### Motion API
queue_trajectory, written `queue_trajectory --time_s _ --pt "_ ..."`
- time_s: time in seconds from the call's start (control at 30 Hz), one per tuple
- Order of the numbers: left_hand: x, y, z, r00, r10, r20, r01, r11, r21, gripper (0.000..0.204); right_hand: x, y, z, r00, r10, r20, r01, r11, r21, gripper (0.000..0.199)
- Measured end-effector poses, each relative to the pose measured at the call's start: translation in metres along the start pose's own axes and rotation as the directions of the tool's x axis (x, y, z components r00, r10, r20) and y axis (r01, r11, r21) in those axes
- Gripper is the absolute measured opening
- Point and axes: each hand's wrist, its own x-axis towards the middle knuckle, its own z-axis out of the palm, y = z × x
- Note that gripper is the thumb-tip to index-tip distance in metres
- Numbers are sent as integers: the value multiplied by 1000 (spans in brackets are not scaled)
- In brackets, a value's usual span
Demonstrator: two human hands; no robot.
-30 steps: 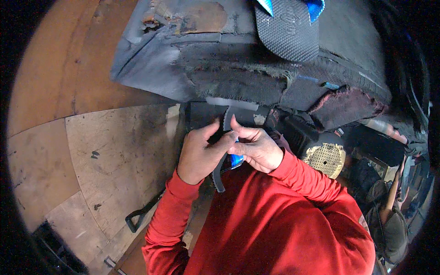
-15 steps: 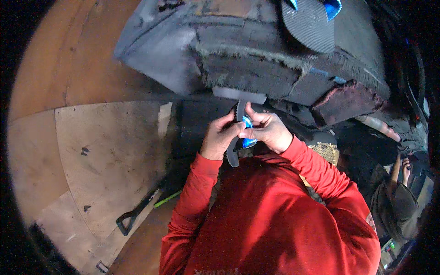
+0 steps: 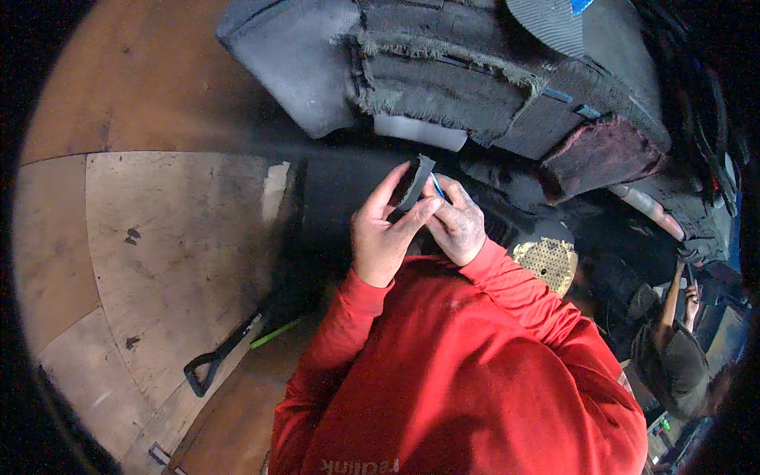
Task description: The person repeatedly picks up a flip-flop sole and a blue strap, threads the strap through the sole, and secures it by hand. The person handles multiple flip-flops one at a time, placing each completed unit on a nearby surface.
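Both hands are raised together in front of my chest. My left hand (image 3: pixel 384 229) is closed on a thin, curved grey sole-like piece (image 3: pixel 419 179), its thumb reaching across toward the other hand. From the right, my right hand (image 3: pixel 457 226) grips the same piece, with a sliver of blue (image 3: pixel 437 188) showing beside its fingers. The lower part of the piece is hidden behind the hands. Above, on a worn dark fabric-covered bench (image 3: pixel 443 99), rests a grey ribbed sole (image 3: pixel 550 24) with blue at its edge, partly out of view.
A white pad (image 3: pixel 419 131) shows under the bench's frayed edge. A dark reddish cloth (image 3: pixel 602 158) hangs at its right. On the wooden floor (image 3: pixel 174 237) lie a black handle (image 3: pixel 207 368) and a green stick (image 3: pixel 275 333). Another person (image 3: pixel 673 356) works at far right.
The grey piece has been turned in my hands; less of its blue part shows and its lower end is now hidden. The view has shifted, so the bench sits higher.
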Motion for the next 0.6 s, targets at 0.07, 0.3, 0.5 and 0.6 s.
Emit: queue_trajectory --time_s 0.07,0.3,0.5,0.6 --pt "7 2 3 991 129 -40 -111 947 302 43 4 5 5 1000 -15 -14 15 1000 13 51" --pt "23 17 9 978 195 -69 -82 671 737 30 6 5 21 967 209 144 -253 840 480 46" --pt "31 48 -1 986 151 73 -143 531 835 28 22 -19 -1 820 266 507 -564 218 796 34" --pt "36 67 -16 981 -116 154 -41 656 753 31 37 -25 -18 758 199 621 -648 132 750 32"
